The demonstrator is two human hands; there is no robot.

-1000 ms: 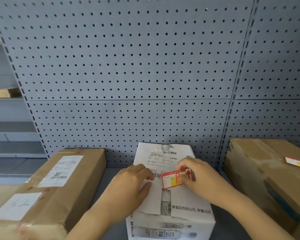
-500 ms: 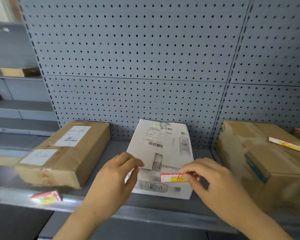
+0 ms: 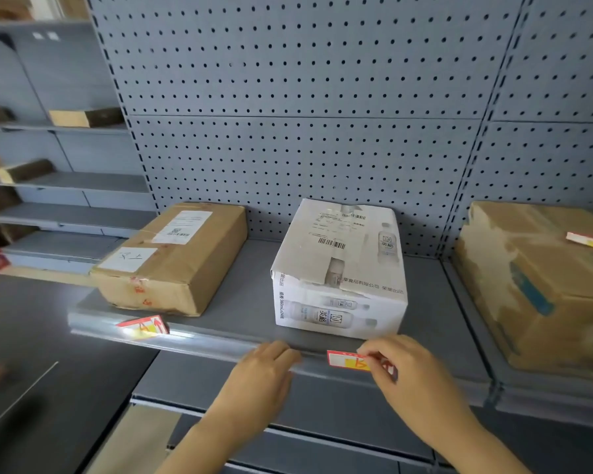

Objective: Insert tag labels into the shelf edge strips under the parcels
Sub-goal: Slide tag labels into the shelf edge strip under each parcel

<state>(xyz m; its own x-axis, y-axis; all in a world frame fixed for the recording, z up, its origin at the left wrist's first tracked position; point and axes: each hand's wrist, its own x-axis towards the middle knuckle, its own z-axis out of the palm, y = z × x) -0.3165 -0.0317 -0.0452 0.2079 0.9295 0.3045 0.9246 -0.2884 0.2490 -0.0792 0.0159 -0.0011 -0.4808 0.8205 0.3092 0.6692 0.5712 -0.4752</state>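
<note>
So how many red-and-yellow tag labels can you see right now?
3, perhaps more out of view: one in the shelf edge strip below the brown parcel, one held by the right hand below the white parcel, one atop the right-hand parcel.

One view only, worn on your head. You look forward and down, close in on the shelf [image 3: 240,313] at lower centre; pegboard [image 3: 305,131] fills the upper frame. Wide-angle bend at edges. Left side blurred.
</note>
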